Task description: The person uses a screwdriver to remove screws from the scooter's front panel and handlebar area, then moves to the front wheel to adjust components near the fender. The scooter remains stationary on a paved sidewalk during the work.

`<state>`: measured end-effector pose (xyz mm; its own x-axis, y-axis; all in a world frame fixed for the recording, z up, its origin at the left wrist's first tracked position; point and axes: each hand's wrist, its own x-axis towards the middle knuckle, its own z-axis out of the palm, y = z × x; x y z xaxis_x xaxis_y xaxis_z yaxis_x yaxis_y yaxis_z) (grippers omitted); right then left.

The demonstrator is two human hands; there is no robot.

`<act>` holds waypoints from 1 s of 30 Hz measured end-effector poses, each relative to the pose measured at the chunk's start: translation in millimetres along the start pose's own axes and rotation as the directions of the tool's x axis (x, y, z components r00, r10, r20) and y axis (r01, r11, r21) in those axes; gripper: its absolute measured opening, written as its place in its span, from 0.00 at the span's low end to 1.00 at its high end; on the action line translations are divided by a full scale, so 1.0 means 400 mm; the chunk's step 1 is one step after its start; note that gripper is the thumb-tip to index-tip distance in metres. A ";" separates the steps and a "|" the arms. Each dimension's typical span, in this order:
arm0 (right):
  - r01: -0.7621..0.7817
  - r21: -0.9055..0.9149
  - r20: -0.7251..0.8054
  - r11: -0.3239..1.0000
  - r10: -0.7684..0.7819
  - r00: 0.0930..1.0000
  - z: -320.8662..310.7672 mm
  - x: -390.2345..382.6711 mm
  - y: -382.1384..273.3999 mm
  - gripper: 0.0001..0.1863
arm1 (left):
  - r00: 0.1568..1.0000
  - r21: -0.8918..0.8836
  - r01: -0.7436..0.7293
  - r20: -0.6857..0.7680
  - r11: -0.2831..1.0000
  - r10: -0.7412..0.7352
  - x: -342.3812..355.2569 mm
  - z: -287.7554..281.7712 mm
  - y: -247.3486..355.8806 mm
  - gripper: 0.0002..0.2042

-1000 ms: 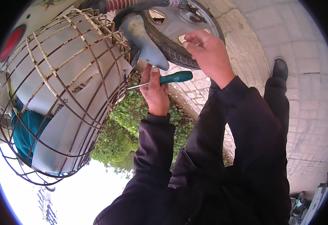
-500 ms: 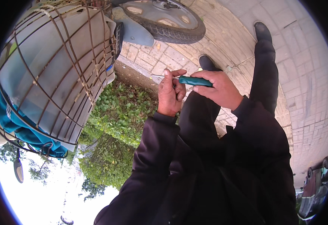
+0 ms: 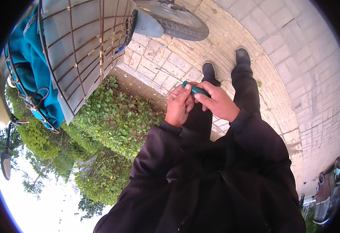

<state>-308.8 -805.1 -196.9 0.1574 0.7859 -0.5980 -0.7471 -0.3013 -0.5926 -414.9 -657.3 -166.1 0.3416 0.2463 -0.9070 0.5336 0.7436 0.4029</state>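
A screwdriver with a green handle (image 3: 200, 91) and a thin metal shaft is held in front of my body. The shaft points up and to the left over the paving. My right hand (image 3: 221, 102) grips the rear of the handle, thumb along its side. At the front end of the handle, my left hand (image 3: 178, 104) is closed, with its thumb and fingers pinching near where the shaft begins. The two hands almost meet, and the fingers cover part of the handle's middle.
A wire basket (image 3: 75, 64) with a pale plastic liner and teal cloth (image 3: 41, 77) fills the upper left. Beside it are a grey mudguard (image 3: 148, 25) and a wheel (image 3: 185, 29). Green shrubs (image 3: 111, 112) border the paving (image 3: 282, 50). My dark shoes (image 3: 243, 57) stand on it.
Both hands and the screwdriver have moved down slightly. My left fingers have shifted from the shaft to the handle's front, exposing more shaft. My right foot has come closer to the left one.
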 end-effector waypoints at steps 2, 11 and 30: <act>0.040 -0.148 -0.002 0.988 -0.040 0.999 0.021 0.003 0.004 0.20 | 0.999 -0.024 -0.005 -0.043 1.000 0.004 -0.017 -0.017 0.003 0.12; 0.099 -0.329 -0.079 0.939 -0.132 0.988 0.241 0.100 0.086 0.19 | 0.991 0.193 -0.071 0.129 0.979 0.046 -0.004 -0.245 0.092 0.10; 0.139 -0.198 -0.114 0.970 -0.164 0.980 0.589 0.238 0.176 0.20 | 0.980 0.109 -0.042 0.200 0.993 0.019 -0.040 -0.637 0.148 0.09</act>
<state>-498.6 -624.1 -168.2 0.3501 0.7579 -0.5505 -0.5754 -0.2897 -0.7649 -585.8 -459.0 -159.0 0.5000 0.1311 -0.8561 0.5997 0.6607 0.4514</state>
